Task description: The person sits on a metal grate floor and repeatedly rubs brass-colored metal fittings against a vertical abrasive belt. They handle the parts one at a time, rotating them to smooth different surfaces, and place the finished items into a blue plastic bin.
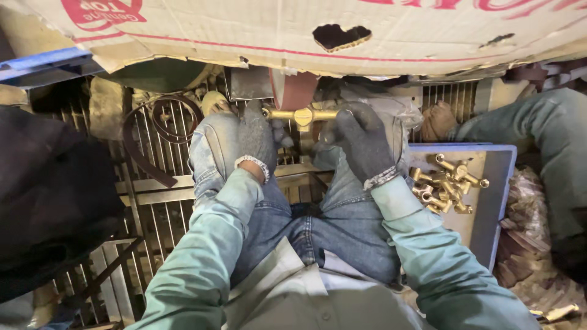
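Note:
Both of my hands wear dark grey gloves and hold one brass T-shaped fitting (301,116) level in front of me. My left hand (257,137) grips its left end, and my right hand (361,142) grips its right end. The fitting sits right below a reddish-brown sanding belt (295,90) that comes down from under a cardboard cover. My knees in blue jeans are just under my hands.
A blue-edged tray (495,183) at my right holds a pile of brass fittings (446,183). Another person's jeans-clad leg (538,131) is at the far right. A loose dark belt loop (160,131) lies on the metal grate (156,214). The torn cardboard (244,30) overhangs the machine.

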